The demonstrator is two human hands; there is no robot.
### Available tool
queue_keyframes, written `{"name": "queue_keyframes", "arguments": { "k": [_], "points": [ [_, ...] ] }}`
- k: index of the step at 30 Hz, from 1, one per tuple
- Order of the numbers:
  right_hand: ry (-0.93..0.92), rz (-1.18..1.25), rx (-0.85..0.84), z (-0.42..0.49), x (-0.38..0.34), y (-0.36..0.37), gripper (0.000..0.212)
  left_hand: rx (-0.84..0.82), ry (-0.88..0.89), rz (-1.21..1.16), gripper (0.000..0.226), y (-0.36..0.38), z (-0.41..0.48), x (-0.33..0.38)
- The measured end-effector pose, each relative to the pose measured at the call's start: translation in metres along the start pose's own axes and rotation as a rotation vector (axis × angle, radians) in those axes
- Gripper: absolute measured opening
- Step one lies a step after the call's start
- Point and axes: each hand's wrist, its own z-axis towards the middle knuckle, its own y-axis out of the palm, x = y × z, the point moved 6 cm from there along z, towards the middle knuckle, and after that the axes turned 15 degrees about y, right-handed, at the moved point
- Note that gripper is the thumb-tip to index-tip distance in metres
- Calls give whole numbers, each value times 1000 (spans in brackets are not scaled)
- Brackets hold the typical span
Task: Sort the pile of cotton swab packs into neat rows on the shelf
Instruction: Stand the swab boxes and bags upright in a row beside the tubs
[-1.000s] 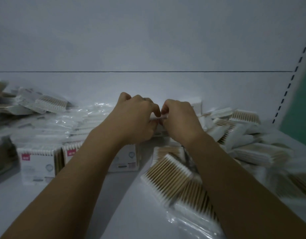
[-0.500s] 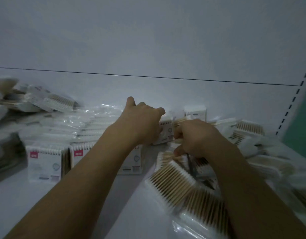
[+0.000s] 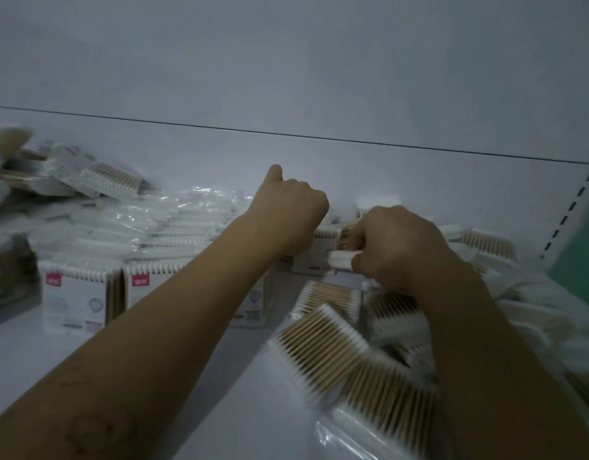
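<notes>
Right hand (image 3: 396, 250) wrapped round swab pack (image 3: 340, 259), kept on edge, prob so it's slotted beside upright pack (image 3: 323, 240); left hand (image 3: 286, 220) fisted there as brace, grip can't be told

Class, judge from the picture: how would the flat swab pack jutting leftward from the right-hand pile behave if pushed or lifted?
The flat swab pack is probably light: only thin wooden sticks with cotton tips show inside. Its glossy wrap would likely slide easily on the smooth shelf. Tightly packed sticks should keep it stiff.

Swab packs (image 3: 319, 343) piled loose right; upright row (image 3: 74, 293) left on shelf (image 3: 14, 360).
</notes>
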Motion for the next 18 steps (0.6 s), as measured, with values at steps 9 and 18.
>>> {"name": "queue_keyframes", "arguments": {
  "k": [9, 18],
  "points": [
    [-24, 146, 96, 2, 5, -12, 26, 15, -13, 38, 16, 0, 1, -1],
    [-52, 313, 155, -2, -2, -17, 23, 28, -15, 34, 9, -5, -2, -4]
  ]
}}
